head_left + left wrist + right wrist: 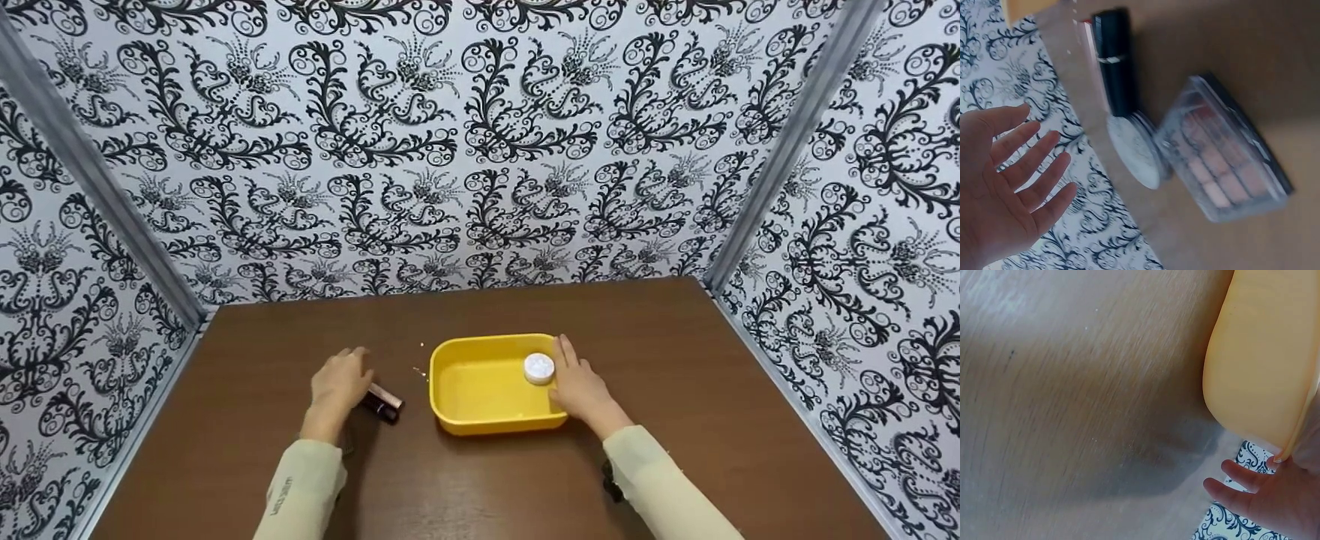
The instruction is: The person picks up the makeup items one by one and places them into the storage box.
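My left hand (337, 386) hovers over the left of the table, fingers loosely spread and holding nothing in the left wrist view. Near it lie a black lipstick-like tube (1116, 62) and a slim pinkish tube (1093, 67), side by side. Beside them are a round white compact (1135, 149) and a clear-lidded makeup palette (1221, 157) of pinkish pans, mostly hidden by my arm in the head view. My right hand (581, 386) rests over the right rim of a yellow basin (442, 416), its visible fingers fairly straight. Inside the basin, near that hand, sits a round white jar (539, 368).
The brown table (480, 487) is bounded by black-and-white patterned walls (465, 150) behind and at both sides. Small pale specks (420, 371) lie just left of the basin. A dark band (611, 480) shows under the right sleeve.
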`<state>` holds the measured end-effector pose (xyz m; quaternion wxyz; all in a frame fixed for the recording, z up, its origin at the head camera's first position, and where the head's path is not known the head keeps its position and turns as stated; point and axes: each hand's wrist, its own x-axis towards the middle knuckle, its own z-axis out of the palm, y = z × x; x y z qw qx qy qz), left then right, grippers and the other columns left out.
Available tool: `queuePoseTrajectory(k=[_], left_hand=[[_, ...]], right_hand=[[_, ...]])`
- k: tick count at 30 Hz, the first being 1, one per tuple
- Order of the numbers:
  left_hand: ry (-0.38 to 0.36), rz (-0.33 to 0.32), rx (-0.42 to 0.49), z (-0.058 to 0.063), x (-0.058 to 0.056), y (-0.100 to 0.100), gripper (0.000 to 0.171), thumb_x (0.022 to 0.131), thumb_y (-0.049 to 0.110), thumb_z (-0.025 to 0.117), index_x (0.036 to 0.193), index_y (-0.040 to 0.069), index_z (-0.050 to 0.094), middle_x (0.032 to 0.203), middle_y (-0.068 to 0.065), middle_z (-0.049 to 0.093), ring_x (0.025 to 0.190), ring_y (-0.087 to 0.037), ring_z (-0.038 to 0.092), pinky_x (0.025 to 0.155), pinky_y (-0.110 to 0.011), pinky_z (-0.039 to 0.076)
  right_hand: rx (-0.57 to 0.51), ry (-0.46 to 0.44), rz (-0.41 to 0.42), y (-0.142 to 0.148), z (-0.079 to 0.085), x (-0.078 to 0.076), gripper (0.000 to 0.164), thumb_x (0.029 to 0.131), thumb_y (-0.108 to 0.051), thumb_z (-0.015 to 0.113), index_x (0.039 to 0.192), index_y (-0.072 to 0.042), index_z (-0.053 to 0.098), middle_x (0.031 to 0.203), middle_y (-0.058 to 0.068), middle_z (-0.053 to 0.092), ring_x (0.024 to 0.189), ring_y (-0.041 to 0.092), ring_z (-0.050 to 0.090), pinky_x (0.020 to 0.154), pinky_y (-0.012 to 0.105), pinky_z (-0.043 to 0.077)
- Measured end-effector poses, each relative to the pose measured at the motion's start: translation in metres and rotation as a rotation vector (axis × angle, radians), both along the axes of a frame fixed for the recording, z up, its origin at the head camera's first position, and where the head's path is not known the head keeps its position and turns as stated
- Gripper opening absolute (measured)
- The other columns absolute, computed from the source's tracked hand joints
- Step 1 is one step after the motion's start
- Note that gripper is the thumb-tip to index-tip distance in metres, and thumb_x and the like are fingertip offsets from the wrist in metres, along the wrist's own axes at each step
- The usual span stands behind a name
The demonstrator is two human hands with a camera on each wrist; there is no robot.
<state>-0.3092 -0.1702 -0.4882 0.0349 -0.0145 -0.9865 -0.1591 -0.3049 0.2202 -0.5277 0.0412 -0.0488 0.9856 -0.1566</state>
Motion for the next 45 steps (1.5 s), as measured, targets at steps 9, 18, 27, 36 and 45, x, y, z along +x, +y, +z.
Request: queuePoseTrajectory(k=[9, 18, 27, 36, 45], left_hand=[[-0.02, 0.016, 0.015, -0.017, 0.009, -0.028, 0.04, 0.093, 0.02, 0.064, 0.128, 0.002, 0.062, 0.128, -0.025, 0.062, 0.114, -0.047, 0.061, 0.085, -0.06, 0.054], [-0.053, 0.044, 0.044, -0.032, 0.015, -0.038, 0.039, 0.094, 0.015, 0.06, 0.13, 0.0, 0.059, 0.137, -0.026, 0.056, 0.122, -0.05, 0.055, 0.089, -0.062, 0.053], [-0.096, 0.039, 0.071, -0.043, 0.019, -0.042, 0.062, 0.089, 0.015, 0.067, 0.143, -0.003, 0.045, 0.15, -0.032, 0.039, 0.133, -0.054, 0.042, 0.098, -0.067, 0.046], [-0.095, 0.07, 0.117, -0.056, 0.019, -0.046, 0.067, 0.087, 0.018, 0.071, 0.144, -0.004, 0.043, 0.148, -0.035, 0.037, 0.133, -0.056, 0.041, 0.099, -0.069, 0.044], [-0.03, 0.055, 0.134, -0.057, 0.017, -0.042, 0.066, 0.085, 0.019, 0.074, 0.138, -0.009, 0.046, 0.137, -0.038, 0.047, 0.12, -0.057, 0.051, 0.096, -0.065, 0.047]], right_hand=[[-0.008, -0.002, -0.005, -0.001, 0.0, -0.002, 0.09, 0.09, -0.016, 0.065, 0.16, -0.006, 0.009, 0.168, 0.014, 0.009, 0.132, 0.053, 0.044, 0.098, 0.062, 0.049], [0.014, 0.003, 0.002, 0.0, -0.002, -0.002, 0.092, 0.09, -0.019, 0.068, 0.16, -0.005, 0.011, 0.168, 0.013, 0.009, 0.129, 0.047, 0.048, 0.092, 0.056, 0.052], [0.012, -0.016, -0.01, -0.002, -0.001, -0.001, 0.091, 0.091, -0.018, 0.068, 0.16, -0.006, 0.009, 0.168, 0.013, 0.008, 0.129, 0.047, 0.047, 0.09, 0.056, 0.053], [-0.003, -0.015, -0.007, -0.003, 0.0, -0.001, 0.089, 0.091, -0.015, 0.066, 0.16, -0.006, 0.01, 0.168, 0.013, 0.008, 0.133, 0.052, 0.044, 0.097, 0.06, 0.05], [-0.003, 0.005, 0.008, -0.002, 0.0, 0.001, 0.09, 0.089, -0.014, 0.067, 0.159, -0.004, 0.012, 0.168, 0.014, 0.01, 0.127, 0.048, 0.049, 0.084, 0.053, 0.054]])
